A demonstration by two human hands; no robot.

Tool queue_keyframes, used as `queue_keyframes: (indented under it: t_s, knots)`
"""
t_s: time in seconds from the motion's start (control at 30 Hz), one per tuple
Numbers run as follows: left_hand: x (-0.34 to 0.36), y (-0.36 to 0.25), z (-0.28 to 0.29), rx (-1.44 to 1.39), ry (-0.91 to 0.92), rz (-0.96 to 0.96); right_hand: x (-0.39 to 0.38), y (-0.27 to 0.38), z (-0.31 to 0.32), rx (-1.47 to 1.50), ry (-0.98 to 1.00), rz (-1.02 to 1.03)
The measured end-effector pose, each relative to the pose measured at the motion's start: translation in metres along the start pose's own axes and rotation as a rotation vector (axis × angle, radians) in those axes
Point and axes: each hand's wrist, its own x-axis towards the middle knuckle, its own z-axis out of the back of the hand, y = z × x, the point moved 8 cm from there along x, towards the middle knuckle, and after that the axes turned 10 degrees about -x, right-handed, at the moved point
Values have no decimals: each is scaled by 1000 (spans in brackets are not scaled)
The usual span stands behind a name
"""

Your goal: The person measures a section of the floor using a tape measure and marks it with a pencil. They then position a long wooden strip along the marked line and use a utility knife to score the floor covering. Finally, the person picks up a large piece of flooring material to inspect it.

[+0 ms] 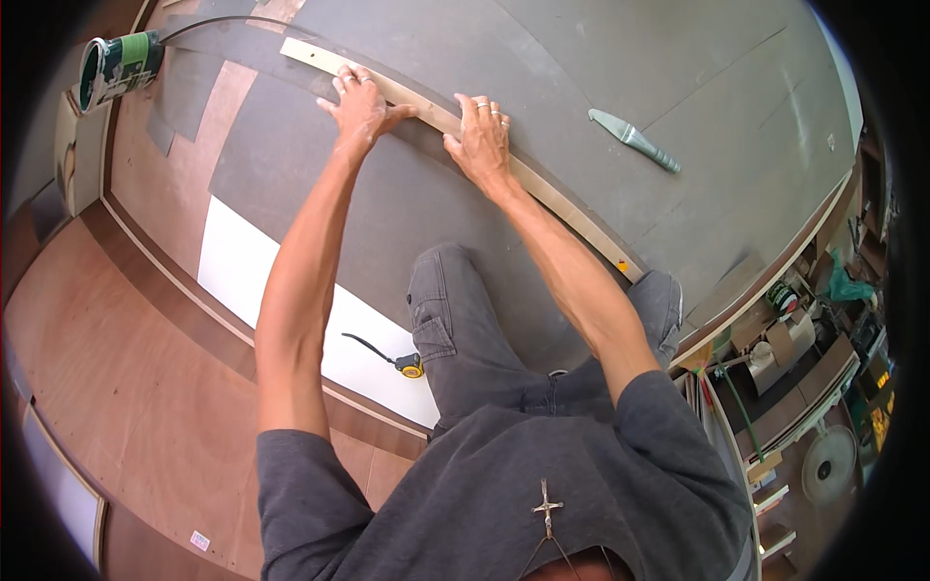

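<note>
A long pale wooden strip (pixel 572 218) lies slantwise across the grey sheet in front of me, with a small hole near its far left end and an orange mark near its other end. My left hand (pixel 363 111) is spread open on its left part, two fingertips on the wood and the thumb stretched out along its near edge. Farther right, my right hand (pixel 481 140) lies across the strip. Its fingers reach over the far edge and its thumb stays on the near side, closed on the wood.
A grey-handled tool (pixel 635 140) lies beyond the strip. A yellow and black tape measure (pixel 410 365) rests on a white panel (pixel 363 329) by my left knee. At the far left stands a green-labelled paint can (pixel 121 68). Boards and a fan (pixel 828 467) fill the right side.
</note>
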Motion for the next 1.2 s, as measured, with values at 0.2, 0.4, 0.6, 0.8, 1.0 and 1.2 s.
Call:
queue_keyframes:
  t_s: [0.2, 0.4, 0.6, 0.8, 1.0, 1.2]
  knots:
    - [29, -22, 36, 256, -42, -513, 11, -7, -8, 51, 128, -62]
    - [53, -34, 22, 147, 306, -669, 17, -9, -10, 98, 223, -86]
    - [61, -28, 8, 155, 350, -687, 20, -10, -11, 114, 220, -96]
    - [52, -27, 12, 79, 270, -768, 20, -10, -13, 123, 226, -105]
    - [58, -42, 7, 206, 325, -765, 20, -11, -14, 136, 217, -103]
    - [62, -44, 8, 222, 449, -713, 19, -8, -10, 129, 216, -67]
